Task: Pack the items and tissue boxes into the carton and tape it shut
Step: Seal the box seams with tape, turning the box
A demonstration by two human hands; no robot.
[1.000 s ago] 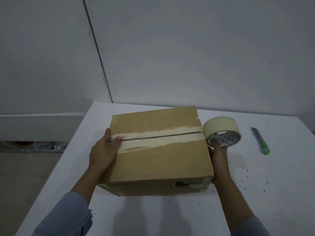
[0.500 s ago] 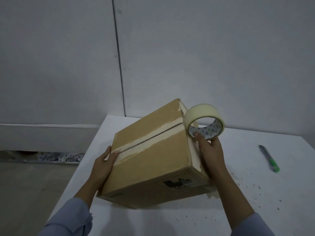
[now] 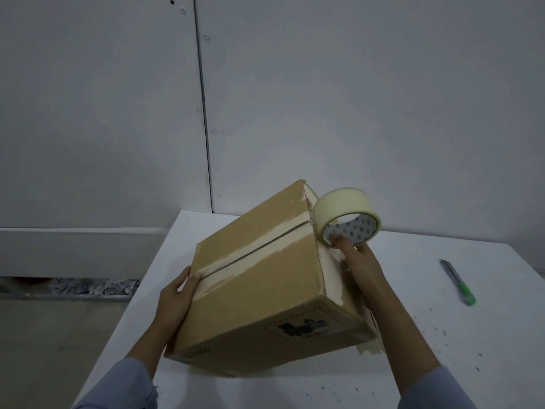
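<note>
The brown carton (image 3: 259, 293) is closed and tilted, its right side lifted off the white table (image 3: 442, 364). Pale tape runs along its top seam and down its right side. My left hand (image 3: 177, 293) presses against the carton's left side, with the thumb on the tape end at the top edge. My right hand (image 3: 356, 261) holds a cream tape roll (image 3: 345, 214) by fingers hooked inside its core, at the carton's upper right edge. The carton's contents are hidden.
A green-tipped utility knife (image 3: 458, 281) lies on the table to the right. Dark specks dot the table's right part. The table's left edge drops to a floor with shredded paper (image 3: 94, 286) by the wall. Grey wall panels stand behind.
The carton went from lying flat to tilted, right side raised. My right hand rose with the tape roll from table level to the carton's upper right edge. My left hand stayed on the left side.
</note>
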